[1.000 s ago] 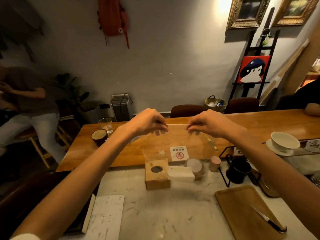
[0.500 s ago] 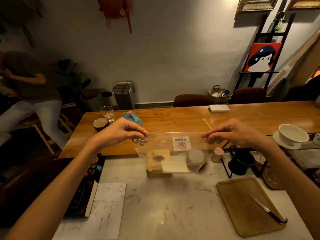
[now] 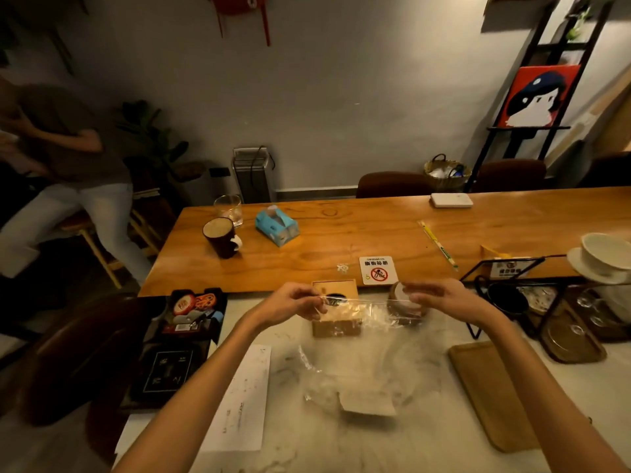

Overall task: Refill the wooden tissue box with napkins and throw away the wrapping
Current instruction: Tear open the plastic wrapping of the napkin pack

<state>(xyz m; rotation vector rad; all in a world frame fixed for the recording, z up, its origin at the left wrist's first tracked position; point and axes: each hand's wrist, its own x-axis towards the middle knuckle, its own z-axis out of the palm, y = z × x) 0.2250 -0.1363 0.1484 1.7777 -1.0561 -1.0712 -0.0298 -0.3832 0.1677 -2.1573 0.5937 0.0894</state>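
Observation:
A clear plastic bag [image 3: 368, 367] hangs between my hands over the marble counter. My left hand [image 3: 297, 303] pinches its top edge on the left, and my right hand [image 3: 440, 300] pinches it on the right. A small stack of white napkins [image 3: 368, 402] lies low inside the bag. Behind the bag stands the wooden tissue box [image 3: 336, 319], with a round hole in its top.
A wooden tray [image 3: 491, 394] lies to the right, a printed sheet [image 3: 242, 401] to the left. A black wire rack with a dark mug [image 3: 507, 298] stands at right. A no-smoking card [image 3: 378, 270], a dark cup [image 3: 220, 237] and a blue tissue pack [image 3: 276, 228] sit on the wooden table.
My hands came lower and nearer to me with the bag, which now hangs slack and crumpled. The napkins have slid down toward the bag's near end. The view tilted downward.

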